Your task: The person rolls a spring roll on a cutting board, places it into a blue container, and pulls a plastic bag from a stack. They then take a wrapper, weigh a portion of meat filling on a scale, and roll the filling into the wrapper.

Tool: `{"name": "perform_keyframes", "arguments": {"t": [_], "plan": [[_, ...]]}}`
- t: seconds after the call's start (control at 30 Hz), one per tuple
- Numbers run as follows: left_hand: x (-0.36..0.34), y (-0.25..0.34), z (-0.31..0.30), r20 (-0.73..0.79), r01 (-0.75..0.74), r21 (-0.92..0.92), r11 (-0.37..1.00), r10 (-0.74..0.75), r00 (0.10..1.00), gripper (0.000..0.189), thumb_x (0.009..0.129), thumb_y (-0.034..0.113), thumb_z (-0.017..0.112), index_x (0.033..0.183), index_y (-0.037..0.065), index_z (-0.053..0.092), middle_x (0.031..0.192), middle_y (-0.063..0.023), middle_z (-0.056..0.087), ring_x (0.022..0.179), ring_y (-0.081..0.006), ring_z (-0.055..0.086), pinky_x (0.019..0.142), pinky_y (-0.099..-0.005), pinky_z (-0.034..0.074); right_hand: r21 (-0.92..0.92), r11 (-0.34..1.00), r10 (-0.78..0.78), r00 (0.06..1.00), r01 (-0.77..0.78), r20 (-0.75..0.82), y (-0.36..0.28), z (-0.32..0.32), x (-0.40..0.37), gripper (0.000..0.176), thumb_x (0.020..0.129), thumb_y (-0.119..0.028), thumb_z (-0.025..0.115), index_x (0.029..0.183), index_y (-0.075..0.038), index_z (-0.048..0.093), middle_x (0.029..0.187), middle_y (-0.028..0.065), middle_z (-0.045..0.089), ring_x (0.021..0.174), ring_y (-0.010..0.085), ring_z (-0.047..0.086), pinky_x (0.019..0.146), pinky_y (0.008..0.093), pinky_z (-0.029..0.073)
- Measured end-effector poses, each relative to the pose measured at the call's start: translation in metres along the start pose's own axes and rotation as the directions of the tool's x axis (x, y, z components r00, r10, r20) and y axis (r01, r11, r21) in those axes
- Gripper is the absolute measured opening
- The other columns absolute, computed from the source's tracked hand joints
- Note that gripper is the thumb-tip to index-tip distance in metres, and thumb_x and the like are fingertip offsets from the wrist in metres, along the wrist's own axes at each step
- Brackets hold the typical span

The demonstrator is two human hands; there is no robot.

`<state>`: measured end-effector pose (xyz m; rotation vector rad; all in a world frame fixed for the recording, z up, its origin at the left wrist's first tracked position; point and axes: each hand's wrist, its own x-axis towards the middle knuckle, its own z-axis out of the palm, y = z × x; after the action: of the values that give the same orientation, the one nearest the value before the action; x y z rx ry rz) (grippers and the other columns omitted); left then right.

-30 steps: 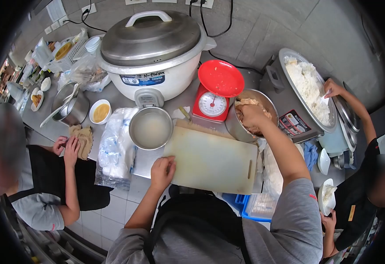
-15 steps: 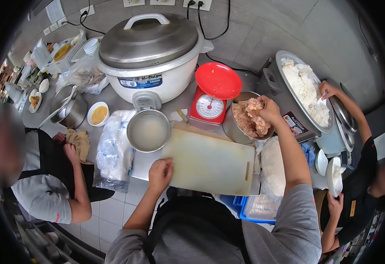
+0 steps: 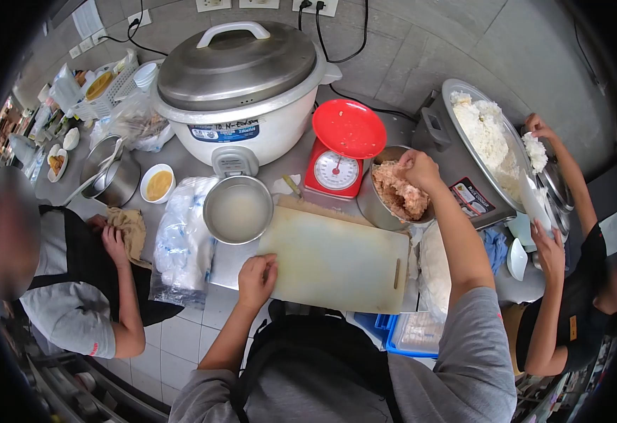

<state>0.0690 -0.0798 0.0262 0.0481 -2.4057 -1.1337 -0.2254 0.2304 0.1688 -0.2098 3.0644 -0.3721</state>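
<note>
My right hand (image 3: 419,170) is over a steel pot (image 3: 377,206) at the right of centre, its fingers closed on raw minced meat (image 3: 400,189); the fingertips are partly hidden in it. My left hand (image 3: 258,279) rests with curled fingers at the near left corner of a pale cutting board (image 3: 333,257), and I see nothing in it. Behind the board stands a red kitchen scale (image 3: 335,171) with a round red pan (image 3: 349,129) dotted with small bits. A steel bowl of cloudy liquid (image 3: 238,210) stands by the board's left corner.
A large rice cooker (image 3: 241,127) stands behind. Plastic bags (image 3: 185,229) lie left of the bowl. A co-worker at the left holds a tan cloth (image 3: 129,229). At the right, another co-worker holds rice above a white dish (image 3: 534,201), beside a big rice-filled pot (image 3: 488,141).
My right hand has shifted slightly left and up over the minced meat. My left hand stays put. The right co-worker has raised the white dish and lifted a clump of rice.
</note>
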Motion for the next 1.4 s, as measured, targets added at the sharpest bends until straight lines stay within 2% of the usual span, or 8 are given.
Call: {"name": "perform_keyframes", "arguments": {"t": [0.1,0.2,0.3,0.4,0.53,0.83,1.03,1.4], "plan": [[0.0,0.0,0.0,0.0,0.005,-0.008,1.0,-0.005,1.0,0.017,0.077,0.004,0.067,0.093,0.005,0.063,0.076,-0.0089,0.06,0.069,-0.0256,0.058,0.063,-0.0367,0.047,0.26,0.965,0.044,0.999,-0.046,0.011,0.023,0.015,0.017,0.032,0.068,-0.019,0.083,0.091,-0.007,0.064,0.084,0.0091,0.068,0.083,0.0188,0.066,0.075,0.0316,0.05],[0.0,0.001,0.0,0.009,0.012,-0.008,1.0,-0.012,1.0,0.016,0.077,0.004,0.067,0.093,0.005,0.063,0.077,-0.009,0.06,0.069,-0.0255,0.058,0.063,-0.0368,0.047,0.416,0.909,0.034,0.999,-0.041,0.023,0.047,0.021,0.028,0.042,0.062,-0.032,0.084,0.095,-0.011,0.067,0.086,0.011,0.069,0.09,0.026,0.066,0.081,0.0347,0.048],[0.001,0.002,0.0,0.007,0.015,-0.009,1.0,-0.015,1.0,0.015,0.078,0.004,0.067,0.092,0.005,0.063,0.077,-0.009,0.06,0.069,-0.0255,0.059,0.063,-0.0369,0.047,0.22,0.971,-0.129,0.981,0.094,0.148,0.052,0.0,0.006,0.066,0.063,-0.015,0.085,0.12,0.002,0.057,0.094,0.0142,0.069,0.086,0.0203,0.066,0.078,0.0324,0.051],[0.001,0.001,0.0,0.003,0.016,-0.009,1.0,-0.016,1.0,0.015,0.078,0.004,0.067,0.092,0.005,0.062,0.077,-0.0091,0.061,0.069,-0.0256,0.059,0.063,-0.0369,0.047,-0.004,0.985,-0.168,0.968,0.172,0.187,0.009,-0.022,-0.04,0.083,0.061,-0.018,0.083,0.131,0.007,0.047,0.1,0.023,0.067,0.091,0.0286,0.067,0.083,0.0373,0.051],[0.0,0.0,0.001,-0.007,0.007,-0.003,1.0,-0.007,1.0,0.015,0.078,0.004,0.067,0.092,0.005,0.063,0.077,-0.009,0.061,0.069,-0.0256,0.059,0.063,-0.0368,0.047,-0.269,0.927,-0.227,0.961,0.262,0.156,-0.015,0.01,-0.057,0.073,0.07,-0.01,0.067,0.135,0.005,0.039,0.11,0.027,0.062,0.099,0.0365,0.063,0.081,0.044,0.051],[-0.001,-0.001,0.001,-0.005,0.016,-0.004,1.0,-0.016,1.0,0.014,0.078,0.004,0.067,0.092,0.005,0.063,0.077,-0.0091,0.061,0.069,-0.0256,0.058,0.063,-0.037,0.047,-0.31,0.926,-0.223,0.975,0.214,0.006,-0.017,0.027,-0.033,0.026,0.069,-0.004,0.063,0.095,0.001,0.061,0.085,0.0206,0.069,0.084,0.0355,0.068,0.078,0.0448,0.053],[-0.002,-0.002,0.0,-0.004,-0.002,-0.011,1.0,0.002,1.0,0.014,0.079,0.005,0.067,0.092,0.005,0.063,0.077,-0.0096,0.061,0.07,-0.0262,0.058,0.063,-0.0373,0.047,-0.306,0.935,-0.175,0.984,0.178,0.039,-0.007,0.029,-0.017,0.044,0.066,-0.01,0.074,0.107,-0.003,0.06,0.091,0.0239,0.067,0.091,0.0384,0.065,0.08,0.0476,0.051],[-0.002,-0.006,0.0,-0.006,-0.017,-0.019,1.0,0.017,1.0,0.014,0.079,0.004,0.068,0.091,0.005,0.063,0.078,-0.0085,0.062,0.069,-0.0252,0.06,0.065,-0.0359,0.048,0.071,0.994,-0.074,0.988,0.084,-0.137,0.022,0.022,-0.019,0.043,0.07,0.0,0.065,0.11,-0.005,0.048,0.096,0.0253,0.065,0.095,0.0441,0.061,0.082,0.049,0.047]]}}
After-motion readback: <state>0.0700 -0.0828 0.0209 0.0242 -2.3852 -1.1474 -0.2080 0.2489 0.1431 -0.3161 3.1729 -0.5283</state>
